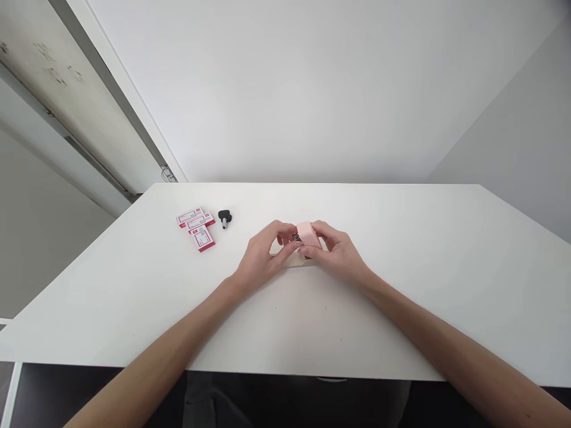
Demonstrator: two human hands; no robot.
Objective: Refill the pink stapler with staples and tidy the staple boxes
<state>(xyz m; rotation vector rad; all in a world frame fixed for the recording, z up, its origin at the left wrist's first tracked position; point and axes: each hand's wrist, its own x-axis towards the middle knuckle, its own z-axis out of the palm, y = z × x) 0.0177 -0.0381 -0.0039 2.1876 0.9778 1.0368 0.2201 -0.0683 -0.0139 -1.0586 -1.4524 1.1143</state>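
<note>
A small pink stapler (pixel 307 234) is held between both hands over the middle of the white table (pixel 423 267). My left hand (pixel 265 254) is curled around its left end, with fingertips near a dark metal part at the opening. My right hand (pixel 335 251) grips the right side, fingers wrapped over the top. The stapler's underside is hidden by my fingers, and a pale strip shows just below them on the table.
Three red-and-white staple boxes (pixel 197 226) lie together at the table's back left, with a small black object (pixel 224 218) just to their right. A white wall stands behind the table, and a window frame (pixel 102 119) runs along the left.
</note>
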